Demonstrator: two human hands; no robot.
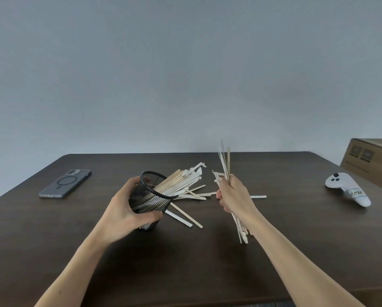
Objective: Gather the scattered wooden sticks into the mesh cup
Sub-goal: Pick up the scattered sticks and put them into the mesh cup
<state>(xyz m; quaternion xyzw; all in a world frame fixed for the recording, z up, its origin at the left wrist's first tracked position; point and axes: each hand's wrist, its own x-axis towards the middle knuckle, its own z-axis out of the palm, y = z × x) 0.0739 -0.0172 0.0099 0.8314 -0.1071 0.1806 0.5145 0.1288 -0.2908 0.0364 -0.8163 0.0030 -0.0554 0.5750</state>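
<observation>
So off to your left on the dark wooden bench (pixel 52 229) you've got a grey phone (pixel 65 183) lying face down, camera end pointing away from you. Way over on your right sits a white game controller (pixel 347 189) with a handwritten label on its grip. Behind that, past the bench's corner, there's a cardboard box (pixel 371 161). Plain grey wall (pixel 185 63) fills everything above.
</observation>
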